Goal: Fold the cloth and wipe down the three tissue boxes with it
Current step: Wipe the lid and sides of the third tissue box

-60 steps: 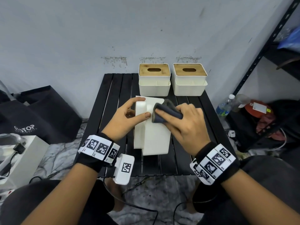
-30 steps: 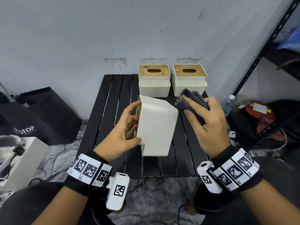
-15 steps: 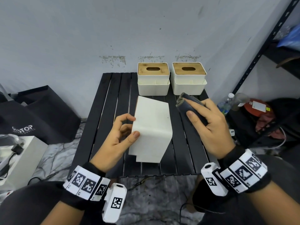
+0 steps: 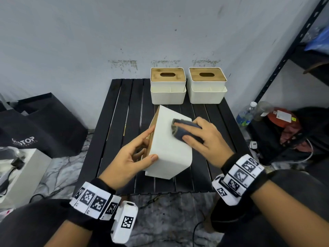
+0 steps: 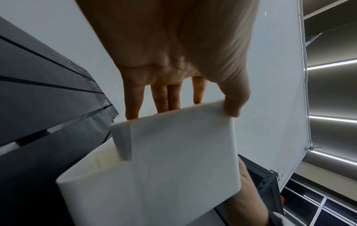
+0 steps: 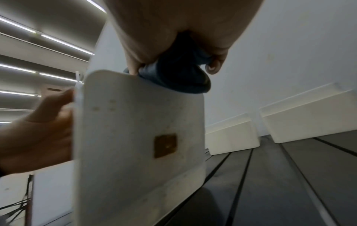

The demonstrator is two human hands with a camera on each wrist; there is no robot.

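Note:
A white tissue box (image 4: 169, 148) (image 5: 173, 160) (image 6: 135, 137) stands tipped on its side at the middle of the black slatted table (image 4: 115, 122), its wooden lid facing left. My left hand (image 4: 135, 155) (image 5: 183, 99) grips its near left edge, thumb on the upward face and fingers on the lid side. My right hand (image 4: 199, 138) holds the folded dark blue cloth (image 4: 181, 130) (image 6: 173, 76) and presses it onto the far part of the box's upward face. Two more white tissue boxes with wooden lids, one (image 4: 168, 85) and another (image 4: 207, 84), stand side by side at the table's far edge.
A black bag (image 4: 44, 125) and a white box (image 4: 19, 173) lie on the floor to the left. A metal shelf frame (image 4: 284, 59), plastic bottles (image 4: 245, 113) and a red item (image 4: 283, 116) are to the right. The wall rises just behind the table.
My left hand turned the box so a broad plain face points up. My right hand, which had lifted the cloth off to the right, has come back and set the cloth on that face.

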